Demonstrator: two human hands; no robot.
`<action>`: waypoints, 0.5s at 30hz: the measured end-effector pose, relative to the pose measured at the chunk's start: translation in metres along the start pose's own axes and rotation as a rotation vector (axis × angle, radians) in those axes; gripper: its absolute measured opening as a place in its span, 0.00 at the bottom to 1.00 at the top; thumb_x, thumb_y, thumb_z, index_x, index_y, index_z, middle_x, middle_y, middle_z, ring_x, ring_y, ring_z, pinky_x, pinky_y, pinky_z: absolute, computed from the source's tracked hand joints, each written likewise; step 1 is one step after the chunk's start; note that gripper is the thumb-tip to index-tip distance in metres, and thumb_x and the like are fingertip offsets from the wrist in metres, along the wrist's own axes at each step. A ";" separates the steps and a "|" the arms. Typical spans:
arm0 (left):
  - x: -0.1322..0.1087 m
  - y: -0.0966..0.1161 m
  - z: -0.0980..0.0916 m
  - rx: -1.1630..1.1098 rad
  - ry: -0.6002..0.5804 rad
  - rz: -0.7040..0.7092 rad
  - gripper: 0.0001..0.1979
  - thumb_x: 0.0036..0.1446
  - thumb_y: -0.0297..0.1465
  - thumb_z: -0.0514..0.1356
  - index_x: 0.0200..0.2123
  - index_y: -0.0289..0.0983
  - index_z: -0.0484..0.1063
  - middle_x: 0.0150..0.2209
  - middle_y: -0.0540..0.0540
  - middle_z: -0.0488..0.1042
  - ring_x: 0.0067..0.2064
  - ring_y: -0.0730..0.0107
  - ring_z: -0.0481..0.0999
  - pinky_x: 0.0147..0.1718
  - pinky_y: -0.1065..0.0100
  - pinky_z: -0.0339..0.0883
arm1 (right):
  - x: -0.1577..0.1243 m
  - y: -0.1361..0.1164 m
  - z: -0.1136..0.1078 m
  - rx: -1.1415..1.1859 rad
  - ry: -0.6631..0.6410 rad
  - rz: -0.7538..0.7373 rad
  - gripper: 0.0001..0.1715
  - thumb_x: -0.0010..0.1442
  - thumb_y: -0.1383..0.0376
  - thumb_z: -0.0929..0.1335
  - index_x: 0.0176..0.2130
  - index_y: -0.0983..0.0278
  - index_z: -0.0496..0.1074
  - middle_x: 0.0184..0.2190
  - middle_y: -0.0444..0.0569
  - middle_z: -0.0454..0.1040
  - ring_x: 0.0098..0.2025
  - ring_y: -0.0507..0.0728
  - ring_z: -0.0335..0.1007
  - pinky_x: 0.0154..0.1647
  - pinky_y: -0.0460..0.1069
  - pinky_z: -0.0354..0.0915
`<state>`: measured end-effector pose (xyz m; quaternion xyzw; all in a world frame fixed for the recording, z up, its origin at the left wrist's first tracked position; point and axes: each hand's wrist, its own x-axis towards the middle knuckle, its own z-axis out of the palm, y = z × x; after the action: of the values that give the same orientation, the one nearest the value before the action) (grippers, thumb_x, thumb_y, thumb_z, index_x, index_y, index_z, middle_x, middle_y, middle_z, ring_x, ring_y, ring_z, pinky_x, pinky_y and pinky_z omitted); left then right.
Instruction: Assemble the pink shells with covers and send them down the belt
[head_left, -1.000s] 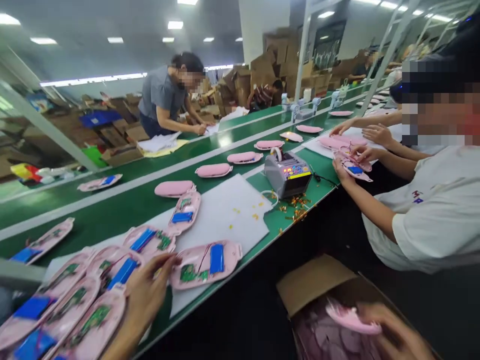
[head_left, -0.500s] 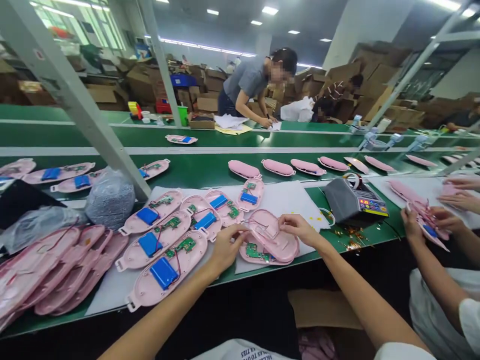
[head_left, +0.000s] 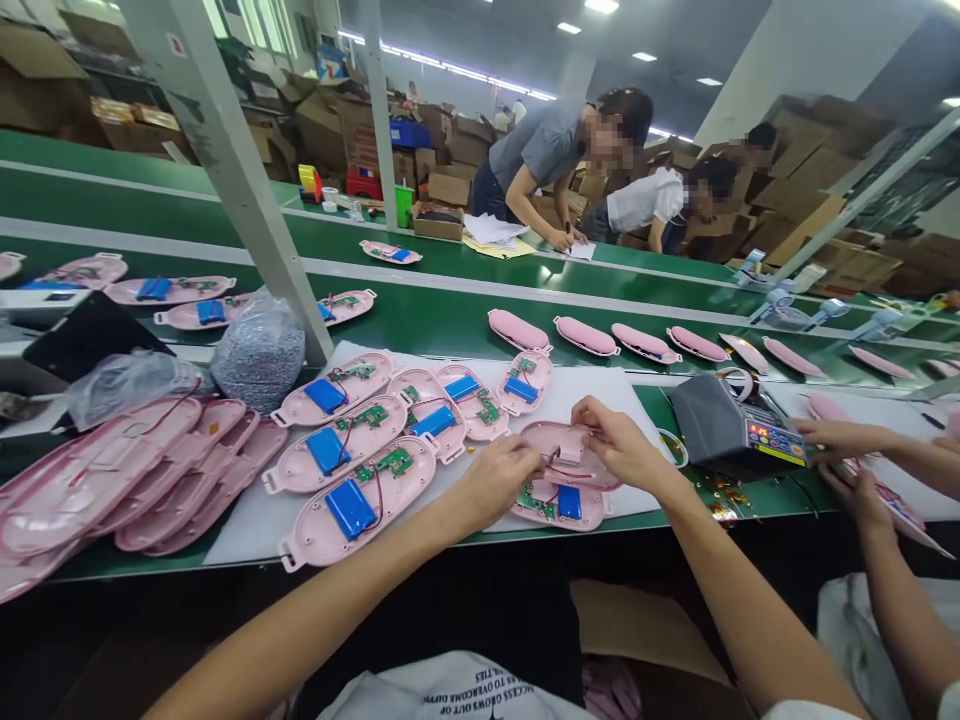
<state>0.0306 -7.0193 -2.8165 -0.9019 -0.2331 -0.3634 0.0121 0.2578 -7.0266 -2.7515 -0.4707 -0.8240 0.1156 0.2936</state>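
Observation:
A pink plastic shell half (head_left: 596, 468) is held tilted above the table between my two hands, its inner side facing up, with a small white part and a thin red wire inside. My right hand (head_left: 621, 440) pinches its far right edge. At its left end my left hand (head_left: 496, 482) is closed, fingertips pressed together on the shell; a wire under them cannot be made out. Right below lies another pink shell half (head_left: 596, 512), partly covered, with a green circuit board (head_left: 541, 500) and a blue battery pack (head_left: 569, 502).
Several open shells with batteries (head_left: 351, 508) lie to the left, beside stacked empty shells (head_left: 161, 480) and a plastic bag (head_left: 259, 350). On the right stand a grey machine (head_left: 731, 425) and a co-worker's hands (head_left: 862, 470). Closed pink shells (head_left: 589, 336) line the green bench behind.
The view has swung left, so things sit further right. My right hand's shell half has lifted and tilted, uncovering the blue battery below. My left hand has turned, its back more towards me.

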 end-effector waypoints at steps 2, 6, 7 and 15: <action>0.001 -0.001 0.001 -0.088 0.021 -0.031 0.07 0.63 0.31 0.56 0.38 0.37 0.73 0.37 0.45 0.73 0.40 0.66 0.72 0.41 0.65 0.68 | 0.000 -0.001 0.003 0.005 0.039 0.018 0.22 0.52 0.74 0.60 0.46 0.58 0.61 0.36 0.44 0.74 0.37 0.57 0.68 0.40 0.50 0.60; 0.002 -0.006 0.004 -0.133 0.292 -0.230 0.07 0.63 0.31 0.56 0.37 0.38 0.74 0.41 0.43 0.71 0.45 0.63 0.70 0.46 0.60 0.66 | -0.004 -0.003 0.004 -0.101 0.049 0.014 0.25 0.53 0.75 0.59 0.49 0.58 0.66 0.39 0.45 0.76 0.40 0.58 0.71 0.41 0.50 0.60; 0.002 -0.007 0.006 -0.154 0.354 -0.283 0.07 0.62 0.31 0.57 0.36 0.38 0.75 0.44 0.42 0.69 0.47 0.62 0.69 0.48 0.59 0.66 | -0.005 -0.004 0.004 -0.133 0.046 0.009 0.24 0.53 0.75 0.59 0.48 0.58 0.67 0.40 0.45 0.76 0.41 0.58 0.71 0.41 0.50 0.60; 0.004 -0.009 0.025 -0.529 0.375 -0.430 0.05 0.58 0.30 0.62 0.39 0.40 0.75 0.47 0.45 0.74 0.43 0.66 0.77 0.40 0.65 0.74 | -0.002 -0.001 -0.002 -0.176 -0.007 -0.050 0.25 0.52 0.76 0.61 0.47 0.57 0.68 0.42 0.43 0.77 0.42 0.57 0.72 0.43 0.49 0.62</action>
<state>0.0458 -7.0047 -2.8334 -0.7224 -0.3087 -0.5639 -0.2548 0.2591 -7.0291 -2.7496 -0.4736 -0.8435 0.0369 0.2508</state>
